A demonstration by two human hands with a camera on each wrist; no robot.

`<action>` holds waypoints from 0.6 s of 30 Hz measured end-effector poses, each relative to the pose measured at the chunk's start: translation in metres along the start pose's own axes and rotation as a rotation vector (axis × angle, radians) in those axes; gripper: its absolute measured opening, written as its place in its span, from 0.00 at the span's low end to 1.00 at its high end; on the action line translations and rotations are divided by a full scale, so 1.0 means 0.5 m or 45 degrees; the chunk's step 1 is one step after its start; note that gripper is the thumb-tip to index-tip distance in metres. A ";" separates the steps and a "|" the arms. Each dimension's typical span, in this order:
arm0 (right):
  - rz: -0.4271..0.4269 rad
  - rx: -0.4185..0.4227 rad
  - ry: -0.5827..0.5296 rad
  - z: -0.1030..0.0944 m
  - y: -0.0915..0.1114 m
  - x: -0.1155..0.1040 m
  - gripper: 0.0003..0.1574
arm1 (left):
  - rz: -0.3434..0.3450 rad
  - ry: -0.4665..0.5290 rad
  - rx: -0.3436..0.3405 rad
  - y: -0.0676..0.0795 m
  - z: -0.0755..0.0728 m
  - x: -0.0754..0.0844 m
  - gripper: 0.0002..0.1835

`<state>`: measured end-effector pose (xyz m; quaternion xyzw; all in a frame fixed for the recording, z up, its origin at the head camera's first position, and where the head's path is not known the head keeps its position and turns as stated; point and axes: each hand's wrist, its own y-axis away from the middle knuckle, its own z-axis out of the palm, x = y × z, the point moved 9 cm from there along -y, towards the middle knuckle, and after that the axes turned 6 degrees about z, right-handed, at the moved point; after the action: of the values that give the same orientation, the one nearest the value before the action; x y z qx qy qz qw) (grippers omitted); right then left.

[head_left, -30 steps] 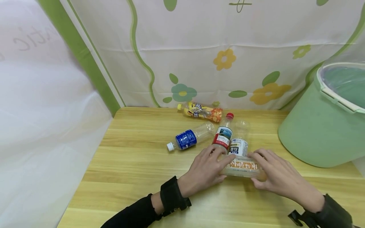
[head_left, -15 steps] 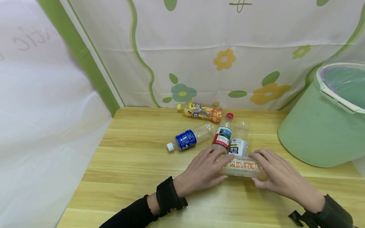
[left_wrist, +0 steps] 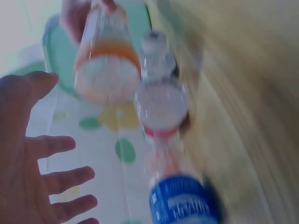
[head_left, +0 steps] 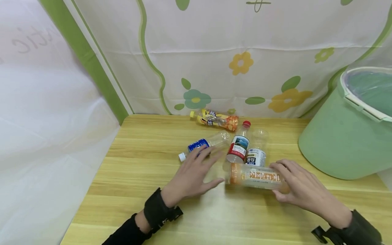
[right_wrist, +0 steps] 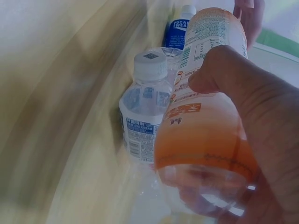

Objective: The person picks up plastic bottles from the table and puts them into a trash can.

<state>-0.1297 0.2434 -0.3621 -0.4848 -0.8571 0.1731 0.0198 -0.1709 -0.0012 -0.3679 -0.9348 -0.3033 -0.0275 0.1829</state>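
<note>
My right hand (head_left: 301,194) grips one end of a clear plastic bottle with an orange label (head_left: 261,177), lying sideways close over the table. In the right wrist view the thumb presses along the side of this bottle (right_wrist: 201,126). My left hand (head_left: 190,177) is off it, fingers spread and holding nothing. Its fingertips overlap a blue-labelled bottle (head_left: 218,140) with a white cap. The left wrist view shows the spread left fingers (left_wrist: 70,179) apart from the held bottle. Behind that bottle lie a red-capped bottle (head_left: 239,147) and a white-labelled bottle (head_left: 256,157).
A yellow-capped bottle with a yellow and orange label (head_left: 218,120) lies at the table's back edge. A green bin (head_left: 343,143) with a clear liner stands at the right. Behind the wooden table (head_left: 131,177) hangs a flower-print cloth (head_left: 202,68).
My left hand has let go of the orange-labelled bottle and moved left, towards the blue-labelled bottle. The right hand keeps its grip and has hardly moved.
</note>
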 end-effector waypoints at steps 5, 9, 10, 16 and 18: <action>0.007 0.000 0.005 -0.001 0.006 0.008 0.46 | -0.191 0.028 -0.017 0.052 -0.023 -0.068 0.42; 0.009 0.004 0.009 -0.003 0.009 0.012 0.46 | -0.329 0.013 -0.024 0.098 -0.033 -0.119 0.42; 0.007 0.004 0.010 -0.003 0.010 0.012 0.46 | -0.361 0.008 -0.026 0.111 -0.033 -0.130 0.42; -0.006 0.010 0.001 -0.006 0.013 0.014 0.44 | -0.528 0.025 -0.050 0.183 -0.016 -0.181 0.43; -0.006 0.015 -0.007 -0.007 0.014 0.015 0.43 | -0.564 0.034 -0.062 0.199 -0.009 -0.194 0.43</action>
<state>-0.1272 0.2538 -0.3622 -0.4821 -0.8573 0.1794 0.0208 -0.1919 -0.1314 -0.4118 -0.8489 -0.4981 -0.0866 0.1539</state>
